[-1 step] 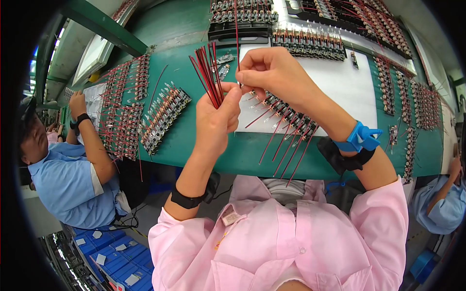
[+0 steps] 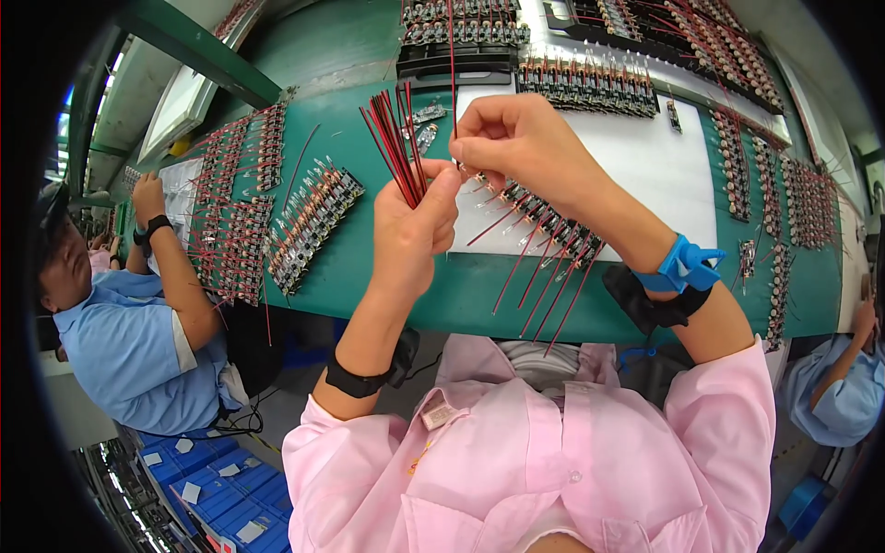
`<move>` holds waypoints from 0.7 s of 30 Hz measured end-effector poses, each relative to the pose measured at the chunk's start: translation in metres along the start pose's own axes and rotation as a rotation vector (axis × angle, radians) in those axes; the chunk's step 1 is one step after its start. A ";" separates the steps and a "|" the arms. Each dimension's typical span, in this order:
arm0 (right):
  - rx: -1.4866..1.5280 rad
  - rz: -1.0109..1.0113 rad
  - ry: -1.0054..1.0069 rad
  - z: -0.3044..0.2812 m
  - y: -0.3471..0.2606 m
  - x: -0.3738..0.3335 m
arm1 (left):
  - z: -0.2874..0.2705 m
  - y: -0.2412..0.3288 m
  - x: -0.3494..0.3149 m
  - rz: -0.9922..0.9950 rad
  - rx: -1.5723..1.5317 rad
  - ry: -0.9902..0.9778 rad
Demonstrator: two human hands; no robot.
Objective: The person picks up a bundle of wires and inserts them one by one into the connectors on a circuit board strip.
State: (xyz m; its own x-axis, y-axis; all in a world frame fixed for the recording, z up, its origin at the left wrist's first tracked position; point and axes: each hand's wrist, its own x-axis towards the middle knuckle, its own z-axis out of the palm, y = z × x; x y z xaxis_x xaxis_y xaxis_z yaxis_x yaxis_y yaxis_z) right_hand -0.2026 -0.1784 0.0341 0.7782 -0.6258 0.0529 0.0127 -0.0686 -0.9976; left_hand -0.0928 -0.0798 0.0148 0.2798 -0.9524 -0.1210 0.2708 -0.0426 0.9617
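A green worktop [image 2: 470,295] runs across the room, with a white sheet [image 2: 673,194] laid on it and rows of small boards around. At the left sits a co-worker in a blue shirt [image 2: 138,359], near blue bins [image 2: 221,488].

The left hand [image 2: 429,212] is raised above the near part of the worktop, its fingers closed around a bundle of thin red and black wires [image 2: 392,147], whose free ends fan out upward. Just beside it, the right hand [image 2: 512,138] pinches a single wire [image 2: 453,64] between thumb and forefinger; the wire stands nearly upright above the grip. Something tiny shows where the two hands meet, too small to make out. Below the right hand, a row of wired boards [image 2: 544,217] lies partly on the sheet, red leads trailing toward the near edge. Another row of boards [image 2: 309,226] lies to the left of the left hand.

The wires look very light and springy, stiff enough to stand up yet easily bent, and their smooth coating probably lets them slide over one another. The bundle seems best held low, in a loose wrap; the single wire, by a fingertip pinch close to its lower end. The clear tips on the boards look fragile, so their edges appear the safer hold.
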 end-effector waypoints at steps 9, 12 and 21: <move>-0.099 -0.069 -0.030 0.001 0.009 -0.003 | -0.012 -0.003 -0.002 -0.232 -0.353 -0.177; -0.109 -0.064 -0.026 0.002 0.012 -0.003 | -0.009 -0.002 -0.003 -0.131 -0.165 -0.051; -0.168 0.018 -0.059 0.006 0.016 -0.005 | -0.013 -0.014 -0.006 0.025 0.031 0.020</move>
State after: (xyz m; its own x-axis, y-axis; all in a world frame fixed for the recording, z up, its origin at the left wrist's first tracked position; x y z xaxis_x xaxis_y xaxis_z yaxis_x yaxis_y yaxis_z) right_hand -0.2026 -0.1718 0.0179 0.8131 -0.5815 0.0272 -0.1031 -0.1898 -0.9764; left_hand -0.0865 -0.0698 -0.0008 0.3041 -0.9472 -0.1014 0.2352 -0.0285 0.9715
